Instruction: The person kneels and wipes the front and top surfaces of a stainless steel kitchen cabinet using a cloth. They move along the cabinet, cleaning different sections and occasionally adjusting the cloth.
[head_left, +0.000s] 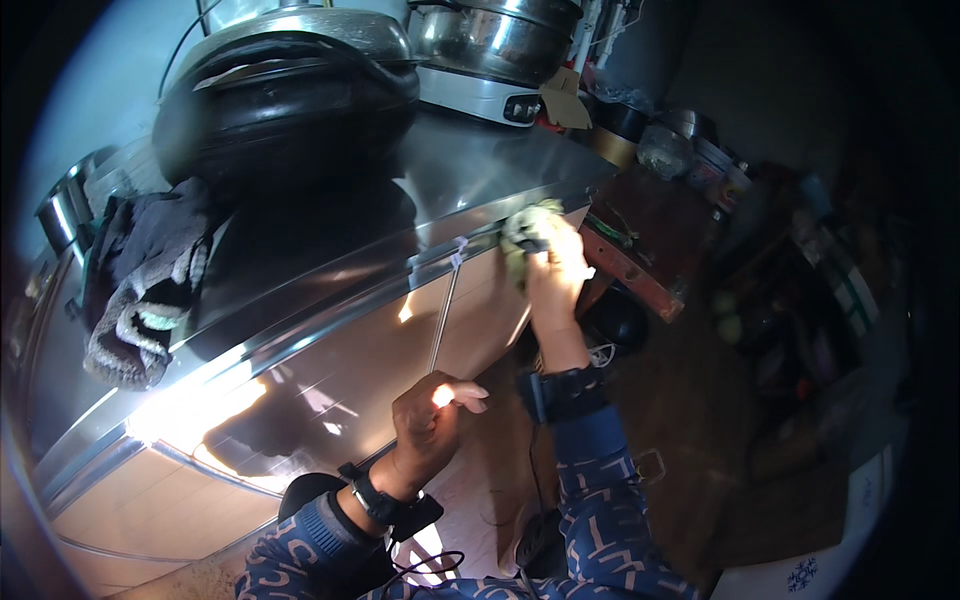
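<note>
My right hand (559, 274) is closed on a crumpled pale cloth (531, 223), which lies against the front edge of a stainless steel counter (480, 176) near its right corner. My left hand (431, 416) hangs in front of the cabinet's beige front panels (360, 360), fingers loosely bent; nothing shows in it. Both wrists wear dark straps. A dark cloth with a grey fuzzy part (150, 277) drapes over the counter's left front edge.
A large black pot (285, 112) with a lid and handle stands on the counter. Behind it, a steel pot (487, 37) sits on a white electric cooker (469, 94). Right of the counter are a reddish-brown table (652, 225), jars (664, 150) and a dark round object (619, 315).
</note>
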